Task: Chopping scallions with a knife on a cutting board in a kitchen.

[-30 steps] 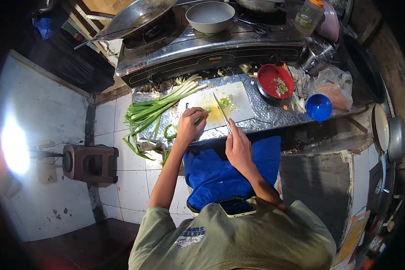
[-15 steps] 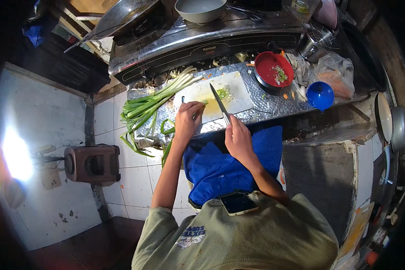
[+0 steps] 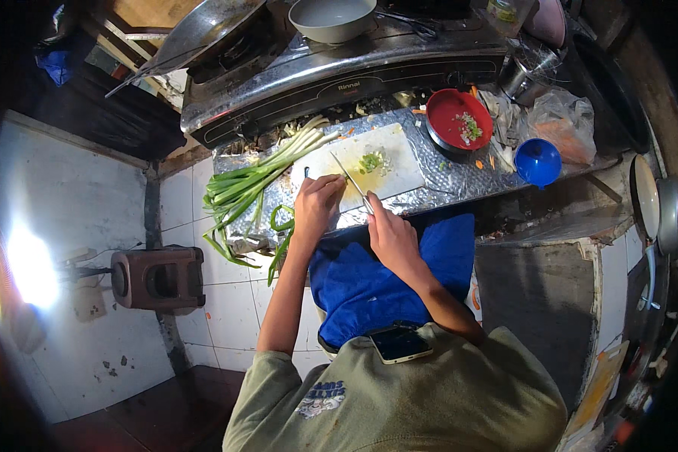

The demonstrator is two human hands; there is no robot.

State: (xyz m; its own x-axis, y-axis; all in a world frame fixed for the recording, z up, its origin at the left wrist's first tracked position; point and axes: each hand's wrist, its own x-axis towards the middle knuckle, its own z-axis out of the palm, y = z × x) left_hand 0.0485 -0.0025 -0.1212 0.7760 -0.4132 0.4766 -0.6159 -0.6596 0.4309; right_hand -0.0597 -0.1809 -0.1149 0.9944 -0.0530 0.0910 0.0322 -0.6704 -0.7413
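My left hand [image 3: 318,201] pinches green onion at the lower left of a white cutting board [image 3: 396,170]. My right hand [image 3: 389,238] grips a knife [image 3: 349,178], its blade slanting up-left over the board, close beside my left fingers. Chopped green onion [image 3: 371,163] lies right of the blade. A bunch of spring onions [image 3: 245,183] lies left of the board on a foil-covered surface [image 3: 447,179], some leaves hanging over the front edge. A red bowl [image 3: 453,113] with chopped pieces stands at the right.
A stove [image 3: 279,105] behind carries a wok [image 3: 206,27] and pale bowl [image 3: 331,18]. A blue container [image 3: 538,163] and plastic bag [image 3: 561,124] sit right. Below are blue cloth [image 3: 358,297] and a phone [image 3: 400,344]. A brown plastic object [image 3: 157,277] is at left.
The knife has shifted left toward my left fingers, its blade more slanted than half a second ago, and my right hand moved left with it. The view has also shifted slightly since a second ago.
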